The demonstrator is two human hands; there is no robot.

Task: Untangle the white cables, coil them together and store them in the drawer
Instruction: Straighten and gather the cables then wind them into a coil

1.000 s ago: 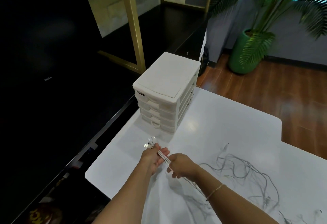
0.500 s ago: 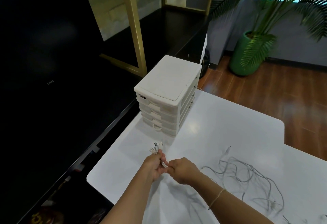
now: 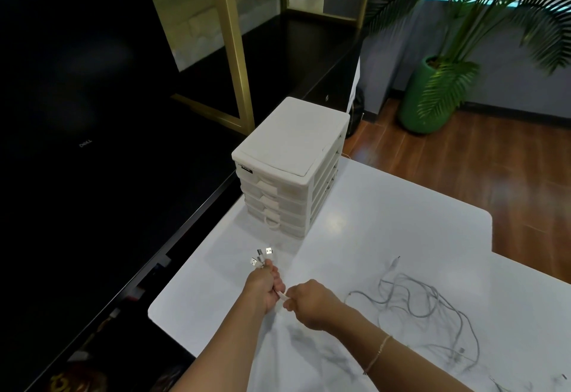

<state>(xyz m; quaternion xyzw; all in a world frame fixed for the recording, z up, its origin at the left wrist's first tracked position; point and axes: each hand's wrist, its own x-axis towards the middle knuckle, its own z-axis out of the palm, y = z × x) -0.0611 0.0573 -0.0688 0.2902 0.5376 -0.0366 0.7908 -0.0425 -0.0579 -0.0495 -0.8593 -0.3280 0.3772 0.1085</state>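
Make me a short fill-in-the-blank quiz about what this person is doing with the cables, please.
1. The left hand grips a bunch of cable ends whose ____ plugs stick out above the fist.
2. The right hand pinches the cables right beside the ____ hand.
3. The loose cable tangle lies on the white ____.
4. All drawers of the drawer unit are ____.

Missing words: USB; left; table; closed
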